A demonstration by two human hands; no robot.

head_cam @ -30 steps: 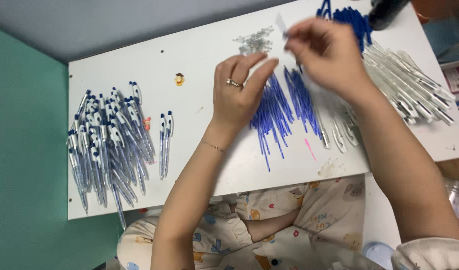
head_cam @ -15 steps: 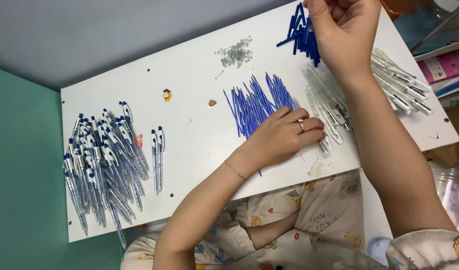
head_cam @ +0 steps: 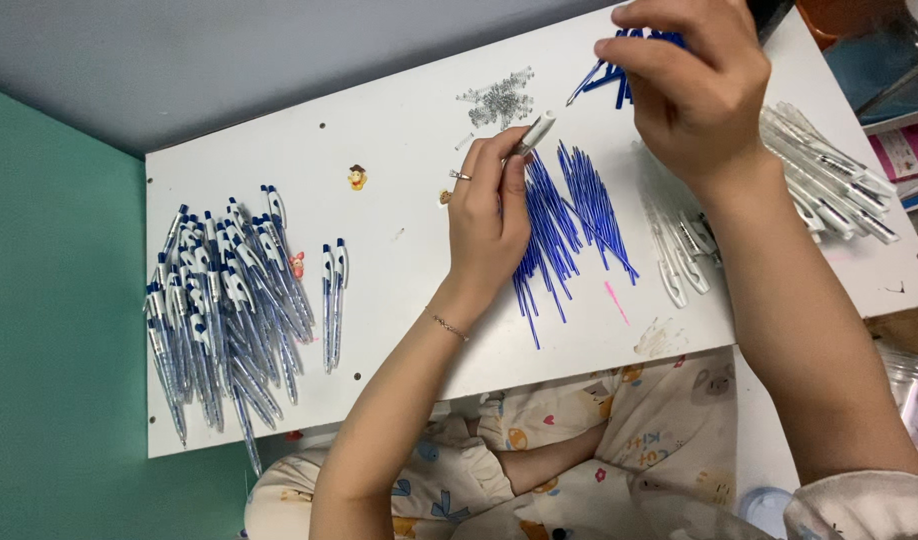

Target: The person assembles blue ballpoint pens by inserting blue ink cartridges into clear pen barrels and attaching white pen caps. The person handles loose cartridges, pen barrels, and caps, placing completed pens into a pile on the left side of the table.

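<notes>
Head view: left hand (head_cam: pixel 487 215) pinches clear pen barrel (head_cam: pixel 535 133).

White surface (head_cam: pixel 399 190) as landmark. Left hand (head_cam: pixel 489 225) at surface centre, fingertips pinching clear pen barrel (head_cam: pixel 532 135), barrel tilted up. Right hand (head_cam: pixel 694 85) near far edge, fingers curled above blue refills (head_cam: pixel 619 75). Fan of blue refills (head_cam: pixel 569 215) just right of left hand. Spring pile (head_cam: pixel 499 100) toward far edge. Finished pens (head_cam: pixel 224 310) heaped at left end; clear barrels (head_cam: pixel 829 170) at right end.
</notes>
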